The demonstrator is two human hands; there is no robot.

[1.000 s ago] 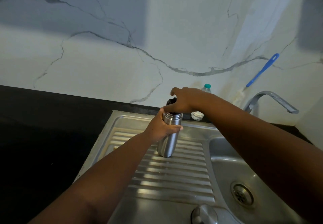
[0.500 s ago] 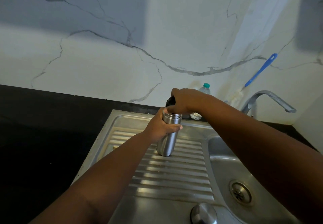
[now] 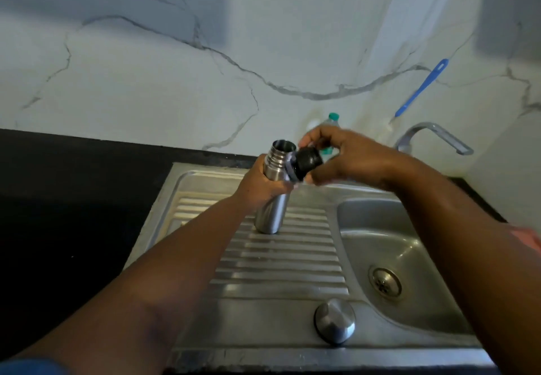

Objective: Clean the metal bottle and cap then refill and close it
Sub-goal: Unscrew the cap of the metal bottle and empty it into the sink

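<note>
Steel bottle [image 3: 270, 196] stands open at centre frame on the sink [image 3: 281, 260] drainer, gripped by the left hand [image 3: 260, 183]; the right hand [image 3: 345, 158] pinches the black cap [image 3: 306, 164] just beside its mouth, best kept upright while carried toward the basin.

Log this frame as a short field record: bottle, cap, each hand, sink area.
bottle: metal bottle upright on the ribbed drainboard, mouth open
cap: black cap off, held beside the bottle's neck
left hand: left hand grips the bottle's upper body
right hand: right hand holds the cap
sink area: basin at right, faucet behind it
</note>
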